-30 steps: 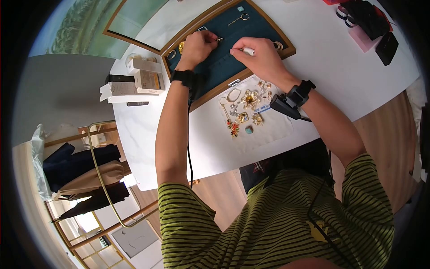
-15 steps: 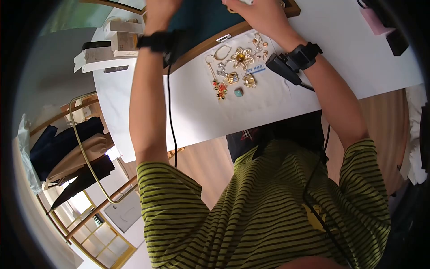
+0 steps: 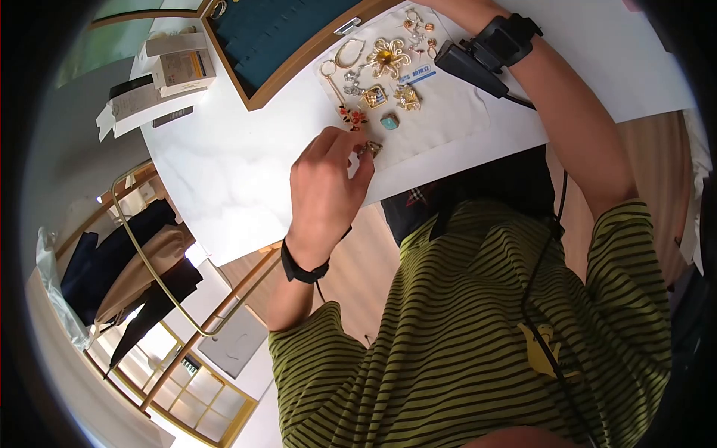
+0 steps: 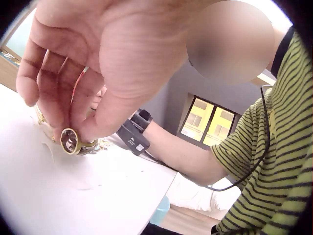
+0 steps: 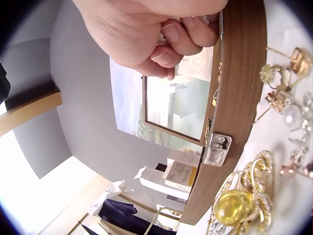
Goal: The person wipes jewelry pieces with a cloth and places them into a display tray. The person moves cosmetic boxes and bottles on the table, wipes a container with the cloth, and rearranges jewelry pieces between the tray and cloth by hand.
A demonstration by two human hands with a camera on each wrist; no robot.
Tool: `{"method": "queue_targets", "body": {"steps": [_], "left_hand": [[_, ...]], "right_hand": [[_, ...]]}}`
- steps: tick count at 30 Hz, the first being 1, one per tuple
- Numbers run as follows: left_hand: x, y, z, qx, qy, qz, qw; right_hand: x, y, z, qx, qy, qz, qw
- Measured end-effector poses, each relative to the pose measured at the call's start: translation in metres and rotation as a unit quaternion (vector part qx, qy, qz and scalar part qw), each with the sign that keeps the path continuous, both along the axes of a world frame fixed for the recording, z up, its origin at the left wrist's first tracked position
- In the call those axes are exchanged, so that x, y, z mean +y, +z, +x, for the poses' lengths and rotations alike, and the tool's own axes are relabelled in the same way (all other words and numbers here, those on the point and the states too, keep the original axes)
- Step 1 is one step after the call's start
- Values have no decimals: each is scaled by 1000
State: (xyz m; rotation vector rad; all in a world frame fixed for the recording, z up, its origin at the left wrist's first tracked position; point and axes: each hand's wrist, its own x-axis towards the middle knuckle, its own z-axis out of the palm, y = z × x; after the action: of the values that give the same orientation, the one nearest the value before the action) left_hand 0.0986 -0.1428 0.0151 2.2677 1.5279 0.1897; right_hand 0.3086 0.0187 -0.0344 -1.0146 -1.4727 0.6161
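My left hand (image 3: 325,175) pinches a gold ring (image 4: 71,141) with an oval brown stone between thumb and fingertips. It is low over the near left edge of a white cloth (image 3: 448,127). Just beyond the fingertips lie a red flower earring (image 3: 352,117) and a turquoise square-stone piece (image 3: 389,121). Fingers curled, my right hand (image 5: 156,34) is over the wooden jewelry case (image 5: 242,88); a bit of something small and white shows among its fingers, the rest hidden. In the head view that hand is past the top edge.
A flower brooch (image 3: 388,57) with a yellow stone, a bracelet (image 3: 349,52) and several other jewelry pieces lie on the cloth. The case's dark lining (image 3: 276,37) shows at the back. White boxes (image 3: 183,71) stand left of it. Cables run from both wrists.
My left hand has come from the case back to the cloth's near left edge, with the ring. The right hand has stayed over the case while the head view shifted.
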Motion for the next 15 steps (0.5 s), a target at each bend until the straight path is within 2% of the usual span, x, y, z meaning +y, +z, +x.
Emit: {"method": "queue_targets", "body": {"steps": [5, 7, 10, 15], "left_hand": [[-5, -4, 3, 31, -9, 57, 998], [-3, -5, 6, 47, -15, 79, 996], [-2, -7, 11, 50, -23, 81, 995], [1, -1, 13, 60, -29, 73, 995]], "right_hand": [[-2, 3, 1, -8, 5, -4, 1000], [-6, 9, 2, 4, 19, -75, 997], [-7, 12, 2, 13, 24, -93, 995], [-3, 3, 1, -1, 6, -37, 999]]}}
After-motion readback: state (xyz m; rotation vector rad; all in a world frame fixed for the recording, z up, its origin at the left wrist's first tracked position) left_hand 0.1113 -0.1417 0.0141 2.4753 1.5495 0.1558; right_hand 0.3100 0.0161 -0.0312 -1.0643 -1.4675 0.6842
